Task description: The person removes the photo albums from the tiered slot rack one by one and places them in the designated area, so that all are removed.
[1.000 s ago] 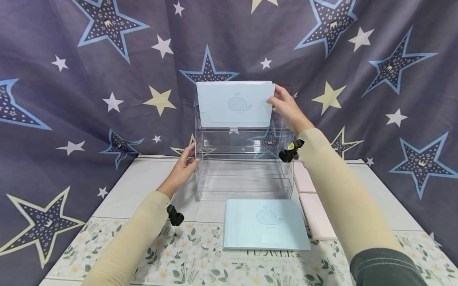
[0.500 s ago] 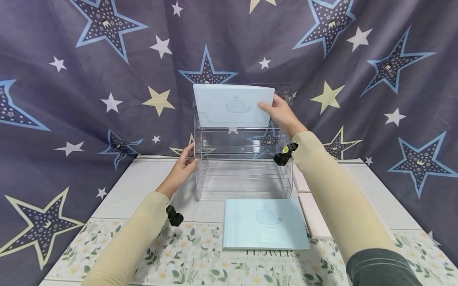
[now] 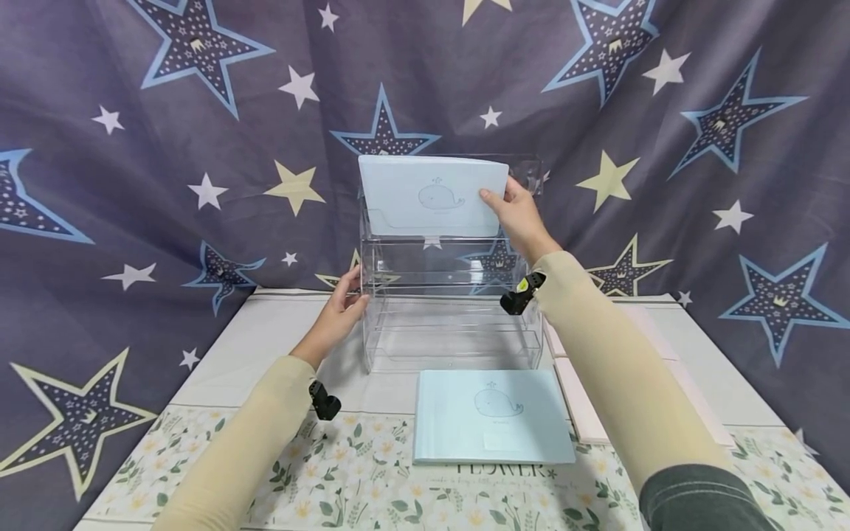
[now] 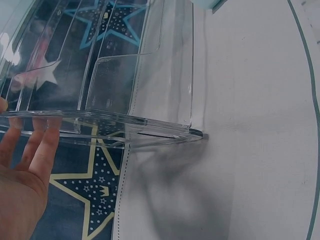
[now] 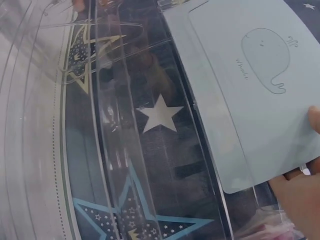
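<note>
A light blue notebook [image 3: 398, 192] with a whale drawing stands in the top tier of a clear acrylic display rack [image 3: 451, 346]. My right hand [image 3: 524, 220] pinches its right edge, thumb on the front cover and fingers behind. The right wrist view shows the same notebook [image 5: 250, 120] leaning behind the tier's clear front lip, with part of the hand [image 5: 300, 195] at its edge. My left hand [image 3: 339, 317] holds the rack's left side; in the left wrist view its fingers [image 4: 42, 155] touch the clear side panel, the thumb mostly out of frame.
Another light blue whale notebook [image 3: 458, 428] lies flat in front of the rack. Pink notebooks [image 3: 584, 413] lie on the right, partly hidden under my right sleeve. A white and floral cloth [image 3: 358, 472] covers the table, and a star-patterned curtain [image 3: 265, 110] hangs behind.
My right hand has shifted left and slightly down along the notebook's edge, its thumb further onto the cover. The notebook has slid a little left, its top edge now slanting. The left hand stays put.
</note>
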